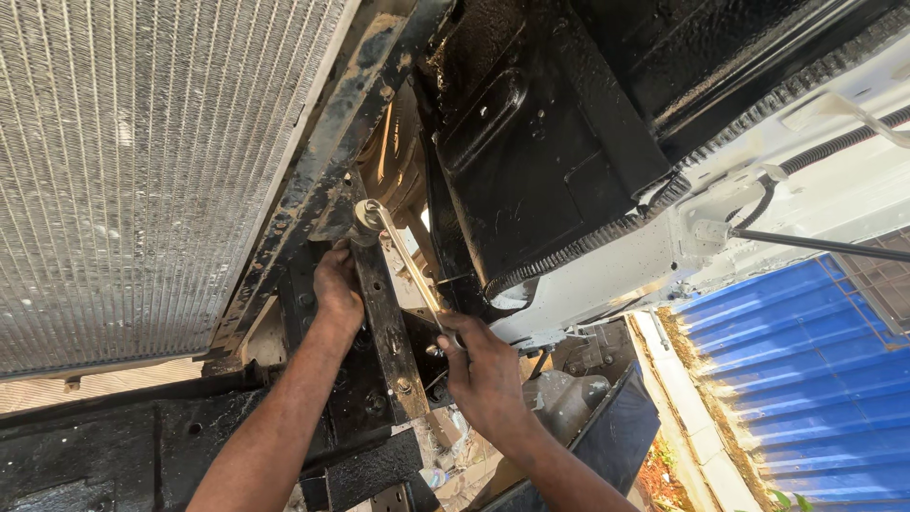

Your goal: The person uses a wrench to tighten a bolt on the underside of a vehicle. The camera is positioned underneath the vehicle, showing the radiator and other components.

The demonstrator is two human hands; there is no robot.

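Fingers of the right hand (485, 372) are closing around the lower end of a long silver wrench (409, 270), just below the middle of the frame. The wrench is running up and to the left, and its ring end is sitting on a fastener (366, 214) on the dirty black frame rail (327, 152), near the upper middle. The left hand (336, 289) is gripping the rusty vertical bracket (389, 332) directly under that fastener, fingers curled around it. A silver radiator (133, 171) is filling the upper left. I judge that the fastener is being turned now; the next swing is calling for the ring to be sitting fully on the fastener and for a steady bracket.
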